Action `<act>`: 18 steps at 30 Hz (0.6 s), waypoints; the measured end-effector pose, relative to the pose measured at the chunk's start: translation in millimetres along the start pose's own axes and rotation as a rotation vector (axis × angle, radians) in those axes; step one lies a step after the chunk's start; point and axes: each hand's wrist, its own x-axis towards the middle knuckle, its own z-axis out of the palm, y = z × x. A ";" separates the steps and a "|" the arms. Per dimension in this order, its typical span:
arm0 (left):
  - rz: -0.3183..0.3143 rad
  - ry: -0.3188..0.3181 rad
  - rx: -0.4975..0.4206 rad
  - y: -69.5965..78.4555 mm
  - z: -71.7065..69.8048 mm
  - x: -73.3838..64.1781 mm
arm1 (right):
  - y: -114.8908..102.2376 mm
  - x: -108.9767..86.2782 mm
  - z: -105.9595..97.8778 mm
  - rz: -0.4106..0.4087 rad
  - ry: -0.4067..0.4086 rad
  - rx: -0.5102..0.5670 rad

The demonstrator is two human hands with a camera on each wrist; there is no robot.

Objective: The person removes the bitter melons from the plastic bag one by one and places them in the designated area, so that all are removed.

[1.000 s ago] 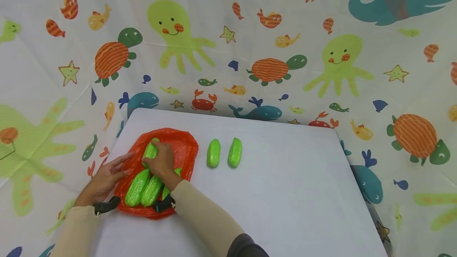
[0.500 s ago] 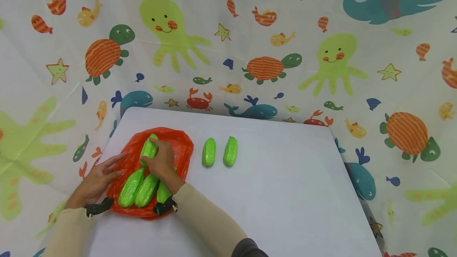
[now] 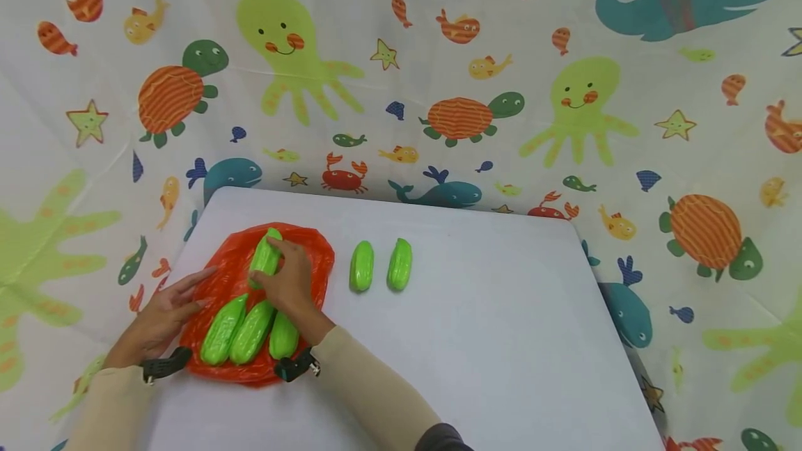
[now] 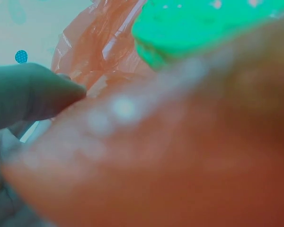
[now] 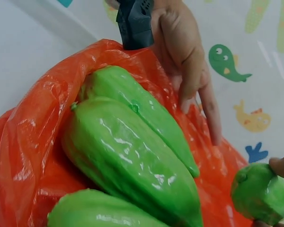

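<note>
A red plastic bag lies spread on the left of the white table. My right hand pinches a glossy green cucumber between thumb and fingers, over the far part of the bag. In the right wrist view the held cucumber appears end-on at the right edge. Several other cucumbers lie side by side in the near part of the bag. My left hand rests at the bag's left side, its fingers extended along the red plastic. Blurred red film fills much of the left wrist view.
Two more cucumbers, one left and one right, lie on the white table to the right of the bag. A sea-animal patterned cloth hangs behind and beside the table. Both wrists wear dark straps.
The head view has swung slightly right. The held cucumber has shifted a little rightward and away from the others in the bag. The left hand keeps its place at the bag's side.
</note>
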 end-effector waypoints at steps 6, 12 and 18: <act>-0.054 0.010 0.017 2.0 0.9 1.8 | 3.4 -1.4 -13.4 0.007 -0.010 0.069; -0.066 0.003 0.015 2.4 -0.2 2.1 | 5.4 -1.5 -31.3 0.007 -0.001 0.098; -0.017 -0.003 -0.023 1.8 -0.2 1.1 | 14.0 -2.5 -46.9 -0.044 0.026 0.094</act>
